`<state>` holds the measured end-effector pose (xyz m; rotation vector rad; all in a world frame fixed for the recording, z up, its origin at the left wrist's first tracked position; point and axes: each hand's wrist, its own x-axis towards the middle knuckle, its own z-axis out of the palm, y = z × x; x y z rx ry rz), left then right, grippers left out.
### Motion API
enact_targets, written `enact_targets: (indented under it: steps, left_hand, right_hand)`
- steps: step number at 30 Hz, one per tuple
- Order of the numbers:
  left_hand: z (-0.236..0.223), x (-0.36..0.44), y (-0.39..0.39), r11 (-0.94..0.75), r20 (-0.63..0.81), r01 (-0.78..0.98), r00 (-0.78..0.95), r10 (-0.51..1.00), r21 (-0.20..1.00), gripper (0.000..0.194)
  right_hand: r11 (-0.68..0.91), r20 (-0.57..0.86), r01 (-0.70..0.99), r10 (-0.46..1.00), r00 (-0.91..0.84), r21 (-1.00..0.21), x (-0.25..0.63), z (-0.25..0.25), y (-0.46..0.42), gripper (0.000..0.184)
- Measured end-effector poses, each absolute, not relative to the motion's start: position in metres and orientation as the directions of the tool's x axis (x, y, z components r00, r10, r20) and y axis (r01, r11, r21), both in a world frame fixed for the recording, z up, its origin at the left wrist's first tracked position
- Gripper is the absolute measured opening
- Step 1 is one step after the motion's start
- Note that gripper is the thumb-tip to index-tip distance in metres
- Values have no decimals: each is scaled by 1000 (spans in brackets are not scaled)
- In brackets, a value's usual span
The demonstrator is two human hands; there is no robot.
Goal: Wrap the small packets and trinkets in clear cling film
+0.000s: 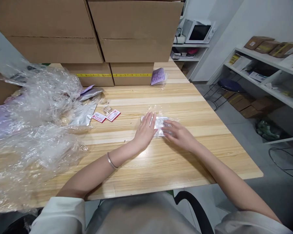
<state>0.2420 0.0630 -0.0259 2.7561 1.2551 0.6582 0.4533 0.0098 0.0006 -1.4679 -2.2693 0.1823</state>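
Note:
A silvery packet (160, 123) in clear plastic film lies flat on the wooden table (146, 172). My left hand (146, 131) rests on its left part with the fingers stretched out flat. Over the right end of the packet is my right hand (179, 134), fingers extended and slightly apart, a little blurred. Clear film sticks out beyond the packet's far edge. Both hands hide parts of the packet, so its print and full outline cannot be made out.
Crumpled clear plastic wrap (46, 107) is heaped at the left. Near it lie a silver pouch (81, 115) and two red-edged cards (113, 115). Large cardboard boxes (136, 32) stand along the back, with a purple packet (158, 76) beside them. Shelves (258, 81) are at the right.

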Motion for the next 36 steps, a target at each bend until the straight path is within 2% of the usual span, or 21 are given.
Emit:
enact_targets:
  steps: [3, 5, 7, 9, 12, 14, 17, 19, 21, 23, 25, 32, 36]
  left_hand:
    - [-27, 240, 64, -671, 236, 704, 629, 741, 231, 49]
    - [-26, 239, 65, -672, 210, 701, 639, 740, 237, 49]
    - [-25, 238, 65, -672, 198, 698, 642, 741, 248, 52]
    - [-23, 236, 65, -677, 187, 691, 652, 735, 255, 55]
    - [-21, 233, 65, -689, 174, 680, 669, 723, 250, 57]
    - [-22, 232, 66, -704, 181, 667, 682, 709, 244, 57]
    - [-23, 231, 68, -723, 215, 640, 691, 690, 263, 56]
    - [-24, 228, 69, -721, 233, 620, 685, 690, 311, 54]
    - [-23, 224, 69, -714, 255, 587, 676, 692, 381, 51]
    - [-21, 220, 68, -712, 296, 542, 662, 689, 446, 48]
    - [-18, 216, 65, -722, 349, 503, 645, 680, 476, 45]
    - [-21, 213, 56, -796, 492, 472, 626, 605, 379, 40]
    - [-22, 215, 55, -785, 509, 472, 598, 619, 401, 39]
  right_hand:
    - [-23, 332, 933, 931, 151, -360, 476, 1, -8, 46]
    - [-159, 260, 898, 924, 282, -410, 482, -10, -14, 53]
    - [-106, 195, 810, 945, 263, -576, 479, -24, -13, 42]
    - [-15, 214, 671, 942, 257, -741, 469, -38, -10, 29]
    - [70, 257, 557, 929, 265, -828, 449, -46, -5, 22]
    - [142, 308, 605, 934, 179, -783, 439, -42, -2, 36]
    - [378, 377, 733, 909, -177, -566, 429, -30, 8, 63]
    - [545, 318, 736, 836, -446, -401, 427, -23, 18, 77]
    - [639, 234, 708, 769, -595, -302, 428, -20, 26, 88]
    - [650, 204, 711, 760, -617, -268, 431, -21, 30, 90]
    - [625, 201, 728, 780, -592, -282, 435, -23, 29, 84]
    - [561, 220, 739, 827, -516, -374, 437, -26, 23, 71]
    - [583, 267, 745, 812, -519, -325, 439, -29, 29, 66]
